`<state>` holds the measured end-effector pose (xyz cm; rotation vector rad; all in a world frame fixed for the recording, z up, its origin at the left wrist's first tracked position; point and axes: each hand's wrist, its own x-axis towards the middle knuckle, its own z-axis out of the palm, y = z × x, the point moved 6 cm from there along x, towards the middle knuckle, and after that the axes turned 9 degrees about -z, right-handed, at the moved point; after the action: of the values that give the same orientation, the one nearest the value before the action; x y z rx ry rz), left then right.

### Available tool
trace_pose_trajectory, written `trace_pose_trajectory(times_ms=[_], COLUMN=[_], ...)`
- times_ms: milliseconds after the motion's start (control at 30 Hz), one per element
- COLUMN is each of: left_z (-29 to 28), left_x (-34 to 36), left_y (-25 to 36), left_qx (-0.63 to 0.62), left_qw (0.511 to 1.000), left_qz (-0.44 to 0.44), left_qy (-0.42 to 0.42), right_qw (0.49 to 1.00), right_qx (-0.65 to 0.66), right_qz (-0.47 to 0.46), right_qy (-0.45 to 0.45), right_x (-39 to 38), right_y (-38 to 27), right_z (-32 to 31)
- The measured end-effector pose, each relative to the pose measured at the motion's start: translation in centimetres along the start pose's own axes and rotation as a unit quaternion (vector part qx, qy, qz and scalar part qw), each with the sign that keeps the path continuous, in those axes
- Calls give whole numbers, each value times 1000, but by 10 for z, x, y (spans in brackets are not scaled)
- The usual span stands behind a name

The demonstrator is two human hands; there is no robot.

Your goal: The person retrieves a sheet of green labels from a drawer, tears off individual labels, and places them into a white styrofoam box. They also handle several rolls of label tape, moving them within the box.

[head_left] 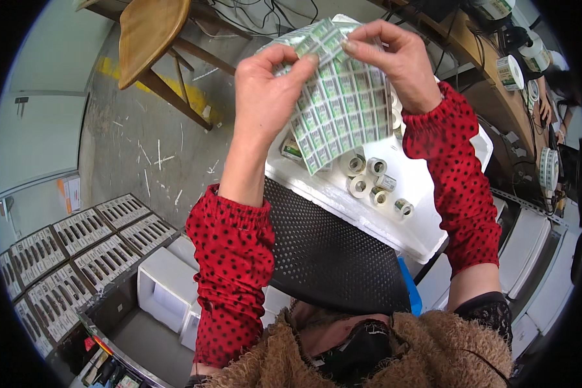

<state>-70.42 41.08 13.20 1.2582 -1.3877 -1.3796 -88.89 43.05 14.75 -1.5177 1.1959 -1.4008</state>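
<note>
A sheet of small green-and-white printed labels (346,113) hangs between my two hands above a white foam box. At its upper left, my left hand (265,94) is closed, pinching the sheet between thumb and fingers. My right hand (399,64) pinches the top of the sheet on the right, thumb and forefinger together. Below the sheet's lower edge, several small label rolls (376,167) lie in the white foam box (427,229). The sheet hides part of the box and what it holds.
A black perforated chair back (333,249) stands between me and the box. Beyond my left arm is a wooden stool (150,39); stacked slotted trays (84,231) and a grey bin (149,339) are at lower left. A wooden bench (498,77) with label rolls and cables runs along the right.
</note>
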Motion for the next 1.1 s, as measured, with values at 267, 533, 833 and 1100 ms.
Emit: trace_pose_trajectory(times_ms=[267,533,833,1100], left_z=[-16,-23,-25,-39], left_x=[-6,-3,-4,-9], left_y=[13,11,15,16], left_qx=[-111,-130,-121,-146], left_qw=[988,984,977,964], left_qz=[72,70,93,59], left_qy=[75,102,152,215], right_qw=[998,997,994,973], right_qx=[57,76,105,-53], right_qz=[39,20,17,202], right_qy=[-2,-8,-14,103], right_x=[18,18,17,-75], right_y=[-5,0,-5,142], right_z=[34,43,43,-98])
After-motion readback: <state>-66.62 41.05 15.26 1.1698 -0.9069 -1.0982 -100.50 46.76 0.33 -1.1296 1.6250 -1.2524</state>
